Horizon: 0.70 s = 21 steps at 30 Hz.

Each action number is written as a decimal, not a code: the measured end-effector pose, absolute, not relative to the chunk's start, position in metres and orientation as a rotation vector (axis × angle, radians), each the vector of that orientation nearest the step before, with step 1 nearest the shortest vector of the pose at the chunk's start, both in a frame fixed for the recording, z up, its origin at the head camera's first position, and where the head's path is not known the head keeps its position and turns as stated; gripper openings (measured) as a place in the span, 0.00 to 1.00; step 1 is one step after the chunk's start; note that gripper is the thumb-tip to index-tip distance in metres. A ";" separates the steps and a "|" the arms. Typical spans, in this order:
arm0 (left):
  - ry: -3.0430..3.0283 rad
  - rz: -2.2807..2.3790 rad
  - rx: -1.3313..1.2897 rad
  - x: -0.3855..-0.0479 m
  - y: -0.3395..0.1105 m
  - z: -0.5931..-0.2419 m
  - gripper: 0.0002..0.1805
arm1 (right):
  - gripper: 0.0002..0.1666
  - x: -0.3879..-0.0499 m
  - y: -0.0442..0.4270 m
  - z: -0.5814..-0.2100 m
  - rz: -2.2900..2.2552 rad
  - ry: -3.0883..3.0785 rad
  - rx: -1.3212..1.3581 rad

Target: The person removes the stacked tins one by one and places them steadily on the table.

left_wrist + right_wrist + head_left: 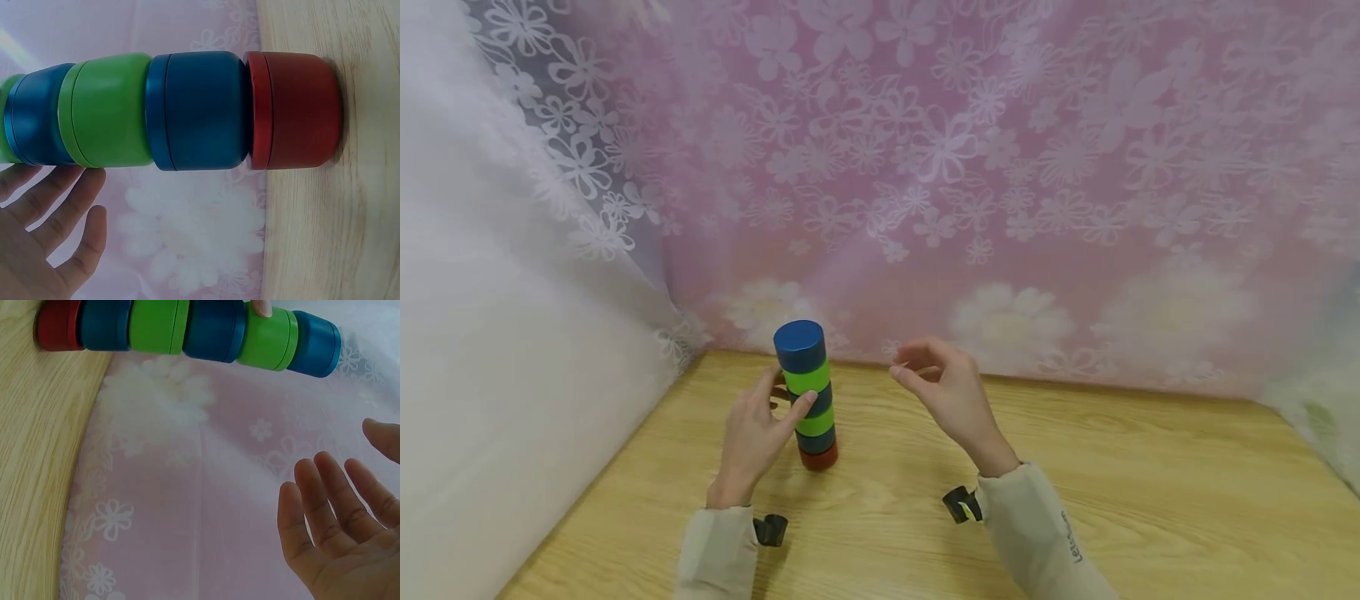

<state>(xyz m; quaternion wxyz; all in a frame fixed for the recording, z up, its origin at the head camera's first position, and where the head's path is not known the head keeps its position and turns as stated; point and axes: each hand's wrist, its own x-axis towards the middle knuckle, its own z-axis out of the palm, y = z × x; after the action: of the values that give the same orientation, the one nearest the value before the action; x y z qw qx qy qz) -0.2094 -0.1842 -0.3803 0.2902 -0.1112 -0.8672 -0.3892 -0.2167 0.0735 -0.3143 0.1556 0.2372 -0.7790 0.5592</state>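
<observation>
Steadying the tower of six tins (817, 422) calls for even, gentle pressure: the left hand (754, 435) loosely cups its upper part, thumb across the near side. A sideways nudge could topple it, so the right hand (951, 398), relaxed, empty and apart to the right, is best kept clear. The tower stands upright on the table (1120, 475), red tin (819, 457) lowest, flowered cloth (925, 192) beyond.
</observation>
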 end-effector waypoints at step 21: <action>-2.329 -1.051 -0.285 -0.212 -0.182 -0.378 0.29 | 0.13 -0.222 0.046 -0.313 1.619 -2.260 0.700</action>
<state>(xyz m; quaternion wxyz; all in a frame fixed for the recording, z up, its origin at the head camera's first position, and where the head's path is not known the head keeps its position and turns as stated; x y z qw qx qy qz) -0.2120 -0.1823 -0.3785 0.2817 -0.1062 -0.8692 -0.3922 -0.2224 0.0455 -0.3128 0.1370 0.2419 -0.7810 0.5593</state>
